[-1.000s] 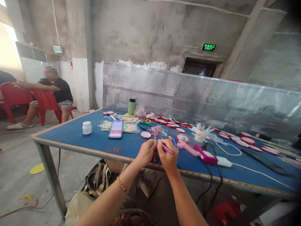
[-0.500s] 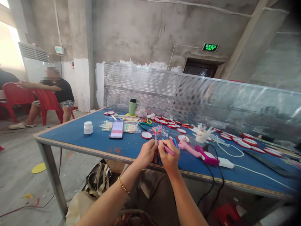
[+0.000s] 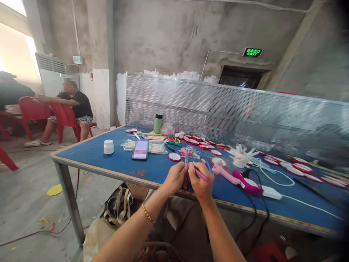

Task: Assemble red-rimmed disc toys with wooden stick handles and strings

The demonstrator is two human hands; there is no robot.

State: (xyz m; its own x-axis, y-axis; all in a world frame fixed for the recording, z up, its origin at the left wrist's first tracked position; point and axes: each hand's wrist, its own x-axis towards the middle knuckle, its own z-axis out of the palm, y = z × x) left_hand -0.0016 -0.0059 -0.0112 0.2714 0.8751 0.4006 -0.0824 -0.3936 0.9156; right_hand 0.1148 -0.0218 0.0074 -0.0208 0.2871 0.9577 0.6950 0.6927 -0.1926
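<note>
Left hand (image 3: 176, 177) clasps a slim, green-tipped stick (image 3: 187, 155); right hand (image 3: 201, 185), beside it, a purple pen-like tool (image 3: 202, 175). Slack grip risks slipping.

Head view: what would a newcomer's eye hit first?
Likely the green-lit exit sign, high on the right above a dark doorway. Then the hands, close together at the blue table's near edge: left hand with a thin upright stick, right hand with a pink pen-like tool. Red-rimmed discs also stand out, scattered toward the table's back and right.
</note>
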